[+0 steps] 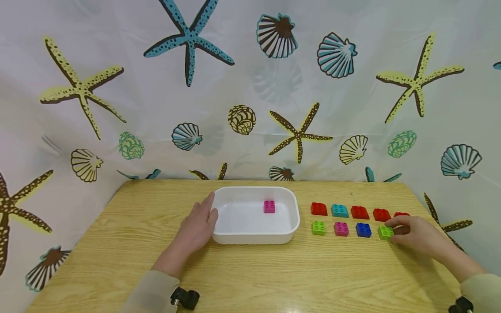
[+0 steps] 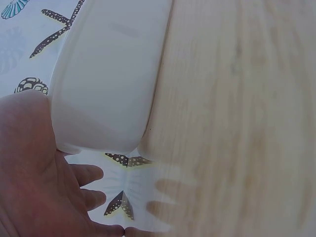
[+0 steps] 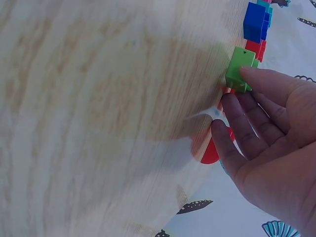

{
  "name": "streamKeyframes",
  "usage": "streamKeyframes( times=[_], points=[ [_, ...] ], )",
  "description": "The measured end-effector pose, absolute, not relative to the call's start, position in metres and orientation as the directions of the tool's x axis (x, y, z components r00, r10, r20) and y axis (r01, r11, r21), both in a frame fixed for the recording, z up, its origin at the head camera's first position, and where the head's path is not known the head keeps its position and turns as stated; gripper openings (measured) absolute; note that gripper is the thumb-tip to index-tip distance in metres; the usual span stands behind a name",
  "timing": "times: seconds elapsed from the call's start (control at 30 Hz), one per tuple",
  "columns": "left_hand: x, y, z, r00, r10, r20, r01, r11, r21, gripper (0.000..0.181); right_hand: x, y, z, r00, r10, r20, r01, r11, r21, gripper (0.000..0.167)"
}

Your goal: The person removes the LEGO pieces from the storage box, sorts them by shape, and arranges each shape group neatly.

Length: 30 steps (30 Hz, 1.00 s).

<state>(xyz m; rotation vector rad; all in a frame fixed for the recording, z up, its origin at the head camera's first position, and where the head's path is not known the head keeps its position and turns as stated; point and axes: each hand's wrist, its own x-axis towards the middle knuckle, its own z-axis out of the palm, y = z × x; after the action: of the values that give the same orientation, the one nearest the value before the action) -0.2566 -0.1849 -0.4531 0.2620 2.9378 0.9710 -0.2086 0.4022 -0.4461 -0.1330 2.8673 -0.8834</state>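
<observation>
A white tray (image 1: 250,238) stands mid-table, with one magenta toy brick (image 1: 269,207) inside. My left hand (image 1: 198,226) rests against the tray's left end, the thumb touching its wall and the fingers fairly straight. At the right end of the front row, my right hand (image 1: 420,237) has thumb and fingers about a lime green brick (image 1: 385,233), pinching it at the table surface. In the right wrist view the thumb lies on this green brick (image 3: 239,69); the far fingertips are partly hidden. A red brick (image 1: 401,214) behind is partly covered by the hand.
The front row also has a lime brick (image 1: 318,228), a magenta brick (image 1: 341,229) and a blue brick (image 1: 363,230). Behind them lie several red bricks (image 1: 359,212) and a light blue one (image 1: 339,211). A patterned curtain (image 1: 242,87) borders the wooden table (image 1: 293,274).
</observation>
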Motion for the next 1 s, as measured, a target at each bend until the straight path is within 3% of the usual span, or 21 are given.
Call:
streamKeyframes(
  times=[0.33, 0.57, 1.0],
  points=[
    [-0.255, -0.184, -0.452, -0.985, 0.17, 0.016, 0.146, 0.788, 0.598, 0.065, -0.204, 0.401, -0.435, -0.99, -0.132, -0.046, -0.086, 0.837, -0.541, 0.045],
    [-0.254, -0.184, -0.451, -0.985, 0.171, 0.016, 0.146, 0.787, 0.599, 0.065, -0.207, 0.388, -0.416, -0.99, -0.137, 0.042, -0.139, 0.843, -0.52, 0.058],
    [-0.254, -0.185, -0.45, -0.985, 0.175, 0.01, 0.146, 0.787, 0.6, 0.065, -0.222, 0.318, -0.387, -0.972, -0.196, 0.128, -0.234, 0.833, -0.501, 0.076]
  ],
)
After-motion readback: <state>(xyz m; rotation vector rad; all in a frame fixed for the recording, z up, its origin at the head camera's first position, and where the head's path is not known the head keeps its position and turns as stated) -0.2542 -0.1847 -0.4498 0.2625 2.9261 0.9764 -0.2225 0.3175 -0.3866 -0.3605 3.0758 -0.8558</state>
